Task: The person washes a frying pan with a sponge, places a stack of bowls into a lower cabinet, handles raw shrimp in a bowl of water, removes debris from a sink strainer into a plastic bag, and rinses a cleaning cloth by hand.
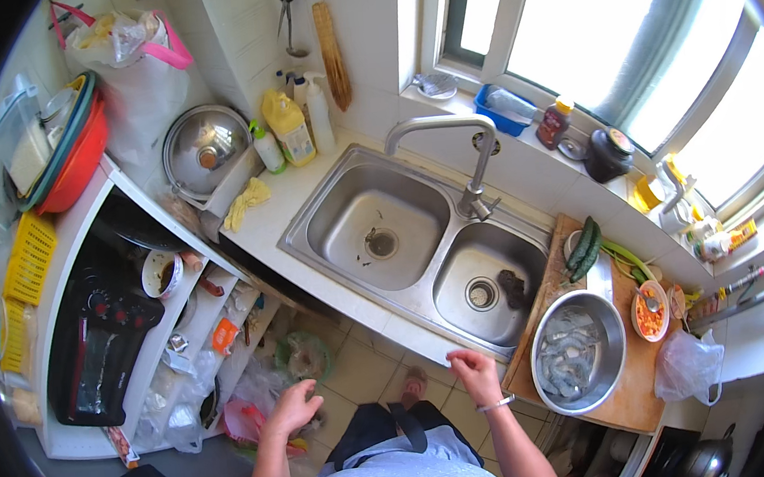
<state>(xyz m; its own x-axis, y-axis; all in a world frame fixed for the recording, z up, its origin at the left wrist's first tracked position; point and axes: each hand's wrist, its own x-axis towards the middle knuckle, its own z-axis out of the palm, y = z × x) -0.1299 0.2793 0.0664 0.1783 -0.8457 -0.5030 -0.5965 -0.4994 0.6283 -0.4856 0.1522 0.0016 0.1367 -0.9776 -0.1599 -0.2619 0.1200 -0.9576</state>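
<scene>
My left hand (294, 407) hangs in the air over the floor, fingers apart, holding nothing. Near the counter's front edge, below the sink's smaller basin, is my right hand (474, 375); its fingers are curled, and nothing is seen in them. A double-basin stainless steel sink (428, 296) lies in front of me under a metal faucet (479, 162). The larger basin has dark scraps round its drain. In the smaller one lies a dark scrubbing pad (512, 289). To the right, a metal bowl (621, 354) of raw shrimp (567, 352) rests on a wooden cutting board (527, 376).
Cucumbers (584, 251), green stalks (622, 255) and a bowl of diced orange food (651, 320) are on the board's far part. Yellow gloves (246, 203) and soap bottles (287, 127) stand left of the sink. A white shelf unit (111, 184) is at left.
</scene>
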